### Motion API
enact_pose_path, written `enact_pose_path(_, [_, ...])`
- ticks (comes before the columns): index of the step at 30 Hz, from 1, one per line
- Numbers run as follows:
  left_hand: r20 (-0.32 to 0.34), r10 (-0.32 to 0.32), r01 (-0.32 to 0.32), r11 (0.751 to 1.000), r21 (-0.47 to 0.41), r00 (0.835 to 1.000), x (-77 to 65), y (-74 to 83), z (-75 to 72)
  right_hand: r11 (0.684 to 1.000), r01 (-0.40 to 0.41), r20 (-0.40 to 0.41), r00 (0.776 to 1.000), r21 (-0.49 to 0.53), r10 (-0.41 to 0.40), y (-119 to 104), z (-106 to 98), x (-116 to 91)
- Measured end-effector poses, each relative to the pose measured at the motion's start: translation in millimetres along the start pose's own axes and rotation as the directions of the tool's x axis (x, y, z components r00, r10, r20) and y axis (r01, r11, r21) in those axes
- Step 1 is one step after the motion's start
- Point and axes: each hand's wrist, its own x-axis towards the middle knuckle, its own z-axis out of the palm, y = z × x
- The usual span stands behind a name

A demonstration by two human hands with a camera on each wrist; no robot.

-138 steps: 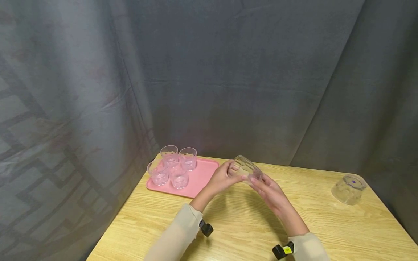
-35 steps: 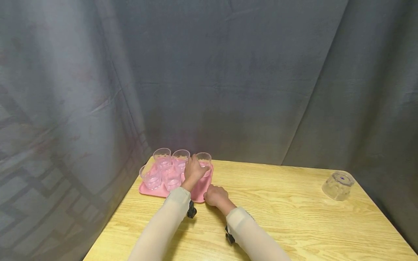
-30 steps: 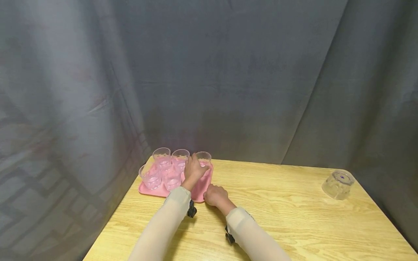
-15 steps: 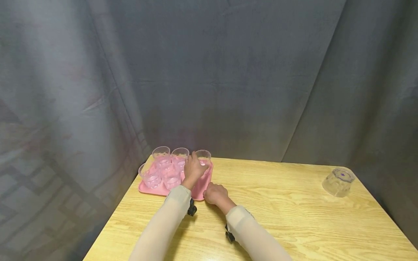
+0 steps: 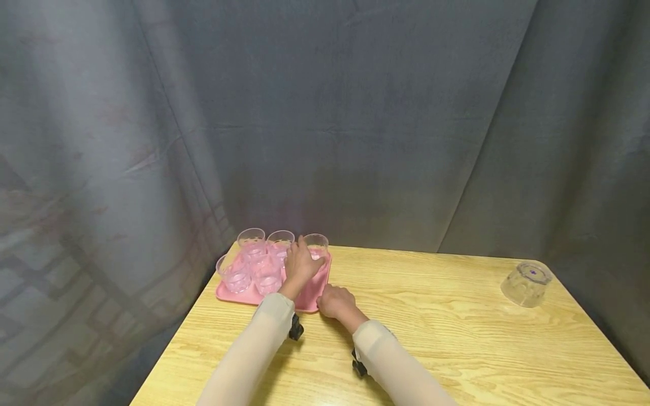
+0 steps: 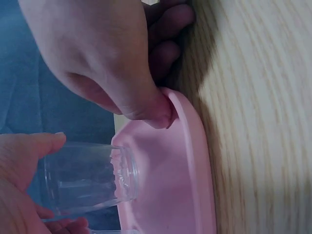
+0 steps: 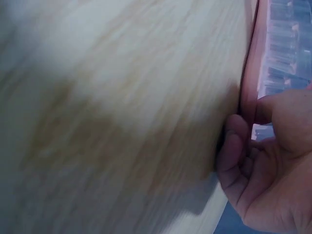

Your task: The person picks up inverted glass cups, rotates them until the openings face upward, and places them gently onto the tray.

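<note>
On the pink tray (image 5: 311, 294), at its back right, stands a clear drinking glass (image 5: 318, 243), rim up. My left hand (image 5: 300, 263) grips this glass, thumb on one side and fingers on the other; the left wrist view shows the glass (image 6: 85, 178) upright with its base at the tray. At the front right corner, my right hand (image 5: 336, 302) pinches the tray's rim, thumb inside and curled fingers below, as the right wrist view shows. Several more clear glasses (image 5: 251, 247) stand upright on the tray's left part.
Far to the right, an upside-down clear glass (image 5: 526, 283) with a purple mark on its base stands on the wooden table (image 5: 431, 316). Grey curtains (image 5: 355, 124) hang behind the table and along its left side.
Several seconds ago both hands held a glass tilted above the table. Since then that glass came onto the tray's right side, and the right hand moved to the tray's corner. Lately both hands stay nearly still.
</note>
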Motion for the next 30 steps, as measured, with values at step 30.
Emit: enact_pose_path(30, [-0.025, 0.245, -0.246, 0.969, -0.029, 0.969, -52.8, 20.2, -24.5, 0.933, 0.064, 0.036, 0.996, 0.355, -0.082, 86, -76, -34])
